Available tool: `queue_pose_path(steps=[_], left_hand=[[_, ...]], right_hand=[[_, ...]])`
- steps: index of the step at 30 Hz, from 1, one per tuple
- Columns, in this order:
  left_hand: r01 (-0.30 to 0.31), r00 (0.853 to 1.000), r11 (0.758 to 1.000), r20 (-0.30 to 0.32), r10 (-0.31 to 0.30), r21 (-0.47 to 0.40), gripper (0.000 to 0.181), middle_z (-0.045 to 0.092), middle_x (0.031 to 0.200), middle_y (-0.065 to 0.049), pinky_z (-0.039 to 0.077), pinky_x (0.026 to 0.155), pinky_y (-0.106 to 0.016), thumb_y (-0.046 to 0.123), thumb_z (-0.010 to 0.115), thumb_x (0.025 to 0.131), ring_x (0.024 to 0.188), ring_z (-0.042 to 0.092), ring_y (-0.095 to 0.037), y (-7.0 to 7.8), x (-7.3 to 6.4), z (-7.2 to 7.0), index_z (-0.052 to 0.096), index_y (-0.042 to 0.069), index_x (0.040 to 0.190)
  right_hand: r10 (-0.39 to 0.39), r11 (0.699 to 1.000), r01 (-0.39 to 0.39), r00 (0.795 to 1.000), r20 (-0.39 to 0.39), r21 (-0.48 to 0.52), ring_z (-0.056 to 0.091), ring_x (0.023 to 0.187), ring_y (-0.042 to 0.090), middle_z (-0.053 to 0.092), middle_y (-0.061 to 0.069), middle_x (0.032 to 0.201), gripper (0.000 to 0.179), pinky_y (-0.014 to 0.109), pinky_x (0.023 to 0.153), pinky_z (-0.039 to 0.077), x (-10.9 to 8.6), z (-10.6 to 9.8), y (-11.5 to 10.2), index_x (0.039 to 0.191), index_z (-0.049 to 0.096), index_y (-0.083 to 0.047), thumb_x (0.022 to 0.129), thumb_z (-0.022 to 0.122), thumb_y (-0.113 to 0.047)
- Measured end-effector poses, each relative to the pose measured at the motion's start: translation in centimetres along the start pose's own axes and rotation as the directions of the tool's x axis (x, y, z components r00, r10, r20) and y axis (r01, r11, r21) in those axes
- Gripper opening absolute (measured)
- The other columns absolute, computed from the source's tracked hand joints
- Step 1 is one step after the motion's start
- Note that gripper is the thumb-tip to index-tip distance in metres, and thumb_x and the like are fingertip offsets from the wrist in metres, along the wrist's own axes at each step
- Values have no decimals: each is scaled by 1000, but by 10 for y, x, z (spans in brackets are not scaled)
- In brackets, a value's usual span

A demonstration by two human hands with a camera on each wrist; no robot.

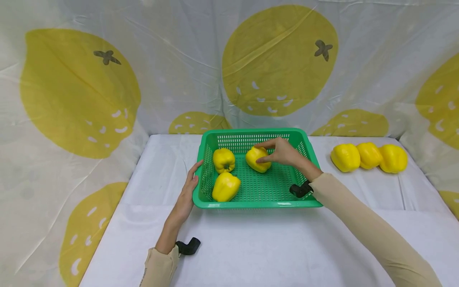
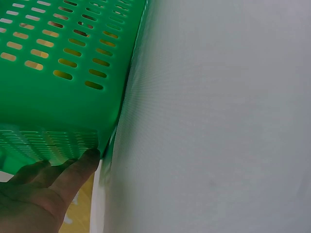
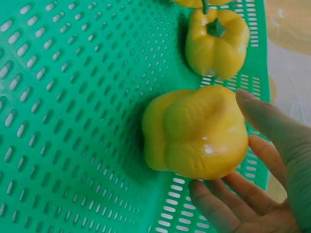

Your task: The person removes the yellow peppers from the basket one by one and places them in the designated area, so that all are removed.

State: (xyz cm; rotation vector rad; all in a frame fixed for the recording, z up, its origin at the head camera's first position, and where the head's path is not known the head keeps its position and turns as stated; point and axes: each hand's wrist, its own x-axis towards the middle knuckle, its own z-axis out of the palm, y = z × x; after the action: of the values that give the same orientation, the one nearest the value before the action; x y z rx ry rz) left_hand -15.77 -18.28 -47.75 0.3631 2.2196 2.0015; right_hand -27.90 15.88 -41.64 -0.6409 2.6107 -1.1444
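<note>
Right hand [image 1: 285, 153]: reaches into the green basket [image 1: 258, 204], thumb and fingers curved around the held pepper [image 1: 253, 156], about as wide apart as it is.
Left hand [image 1: 185, 197]: fingers mostly straight, touching the basket's outside at 9 o'clock.
Lemon cloth [image 1: 179, 67]: hangs at 12 o'clock and down both sides, white with big yellow lemons.
White desk [image 1: 251, 239]: flat and covered with cloth.
Basket: a long box on the desk, with lots of little holes.
Row of peppers [image 1: 369, 155]: three yellow ones, close together on the desk, at 3 o'clock from the basket.
Held pepper: yellow and shiny, in the basket, a bit toward 12 o'clock from its middle.
Other basket peppers: two yellow ones, an upper pepper [image 1: 224, 160] at 10 o'clock and a lower pepper [image 1: 226, 187] at 8 o'clock.
Black wrist pieces [image 1: 188, 246]: one by each sleeve end.
Green stem [image 3: 216, 27]: tiny, on the upper pepper.
</note>
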Motion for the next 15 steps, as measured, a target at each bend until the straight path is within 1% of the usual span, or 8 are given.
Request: queue_pose_path(steps=[4,9,11,15], left_hand=[[-3,1000,1000,2,3,5,49,11,173,8,10,126,-56,44,21,114,157,17,-23,0,1,0,20,39,163],[-1,1000,1000,1,1,6,49,10,173,8,11,126,-56,44,20,114,157,17,-23,0,0,0,20,39,163],[2,1000,1000,1,-2,4,49,10,173,8,11,126,-56,43,20,114,156,18,-23,0,0,0,19,39,163],[6,1000,1000,-2,-6,10,49,10,173,9,12,126,-54,43,20,114,156,18,-22,0,0,0,19,39,163]], right_hand=[[-4,999,3,1000,-15,-35,62,130,32,68,11,138,57,50,104,52,3,5,-1,134,71,-14,81,90,-24],[17,997,-19,999,-28,-77,65,124,32,70,10,136,62,47,98,55,7,11,-2,135,70,-15,78,92,-24],[21,997,-22,1000,-17,-78,64,125,32,69,11,137,62,47,98,55,7,11,-3,136,69,-16,78,92,-22],[20,999,-19,1000,23,-47,60,131,33,65,11,143,61,49,102,53,7,8,-2,137,69,-16,80,89,-14]])
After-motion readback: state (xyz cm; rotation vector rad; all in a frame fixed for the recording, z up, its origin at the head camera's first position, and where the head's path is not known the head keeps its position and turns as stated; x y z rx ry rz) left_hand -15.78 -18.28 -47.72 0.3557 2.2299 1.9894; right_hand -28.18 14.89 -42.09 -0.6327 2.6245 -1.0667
